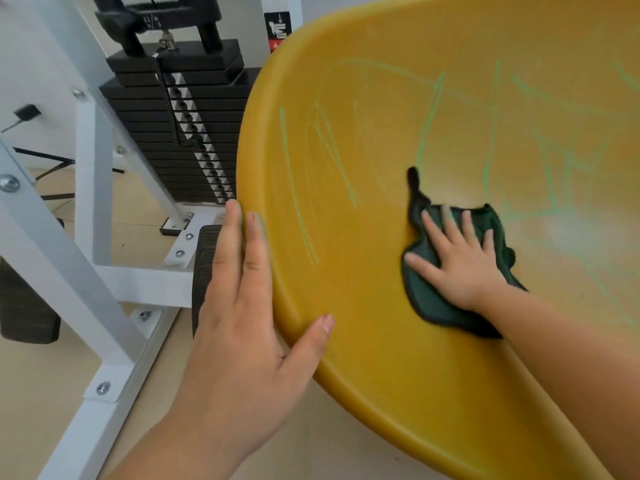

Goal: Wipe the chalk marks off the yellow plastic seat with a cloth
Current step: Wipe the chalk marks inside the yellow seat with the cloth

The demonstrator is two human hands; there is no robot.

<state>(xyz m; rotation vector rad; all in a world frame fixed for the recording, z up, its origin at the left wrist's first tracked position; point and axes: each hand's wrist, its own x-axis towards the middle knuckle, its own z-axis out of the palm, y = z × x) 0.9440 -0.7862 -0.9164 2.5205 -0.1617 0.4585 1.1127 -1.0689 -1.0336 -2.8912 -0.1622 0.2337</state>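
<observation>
Floor [41, 368]: one seat [363, 341], one cloth [429, 306], two hands [239, 341] [460, 268].

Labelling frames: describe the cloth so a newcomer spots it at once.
Start at the big yellow plastic seat on the right. In its dished middle, the right hand presses flat on the cloth. It is the only dark green, crumpled thing; the chalk marks are thin pale lines.

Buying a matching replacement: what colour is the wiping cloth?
The cloth is dark green with a darker edge; the head view shows it best.
</observation>
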